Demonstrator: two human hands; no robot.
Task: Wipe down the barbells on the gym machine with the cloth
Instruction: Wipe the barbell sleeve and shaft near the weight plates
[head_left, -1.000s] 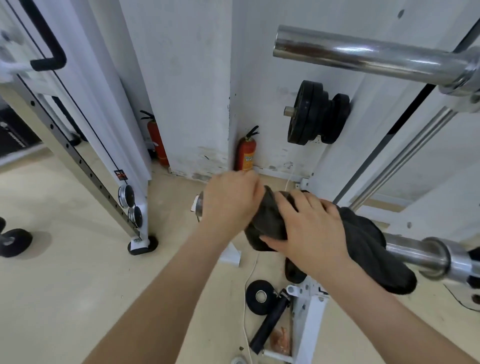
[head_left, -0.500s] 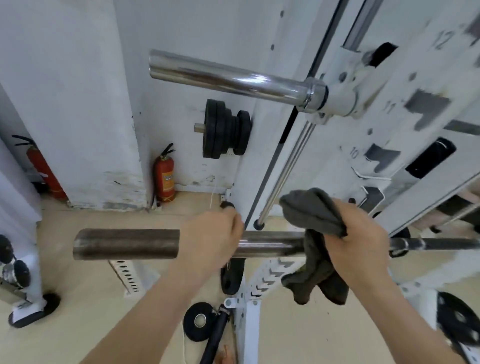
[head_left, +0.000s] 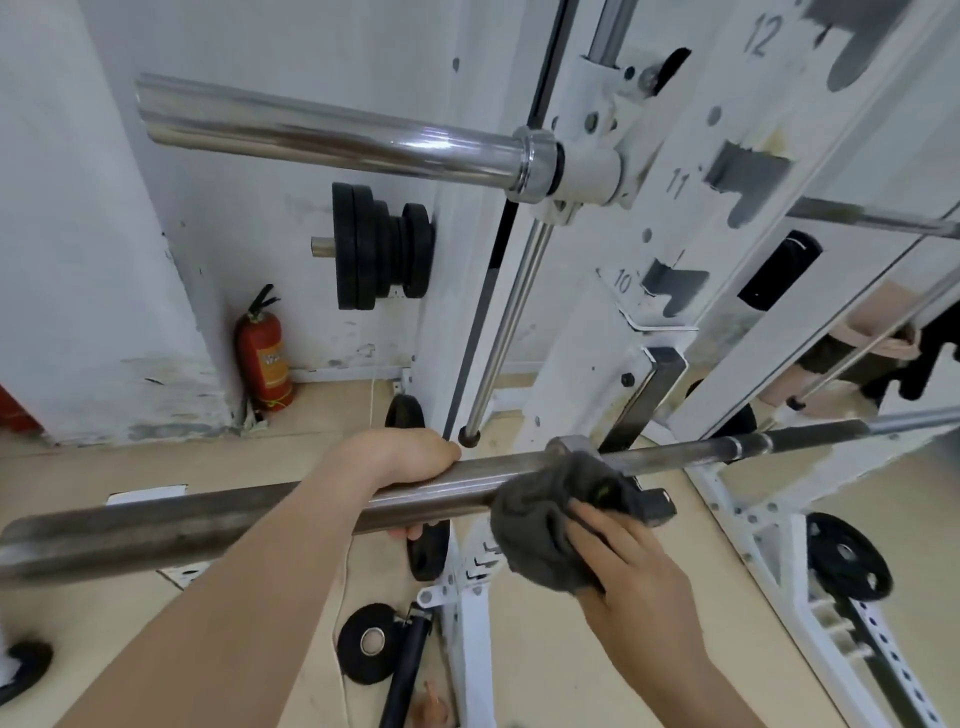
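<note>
Lower barbell runs across the frame from 8 o'clock to 3 o'clock, dull steel, its thick sleeve on the left. Left hand sits on the sleeve just below centre, fingers curled round the bar and holding it. Right hand at 5 o'clock grips the dark grey cloth, fingers closed on it. The cloth is bunched against the bar at its collar, just to the 3 o'clock side of the left hand, part of it hanging below the bar. Upper barbell, shiny chrome, at 11 o'clock, fixed to the white rack. Black plates stacked on a peg above centre. Red fire extinguisher at 9 o'clock on the floor. One black plate lies at 6 o'clock.
</note>
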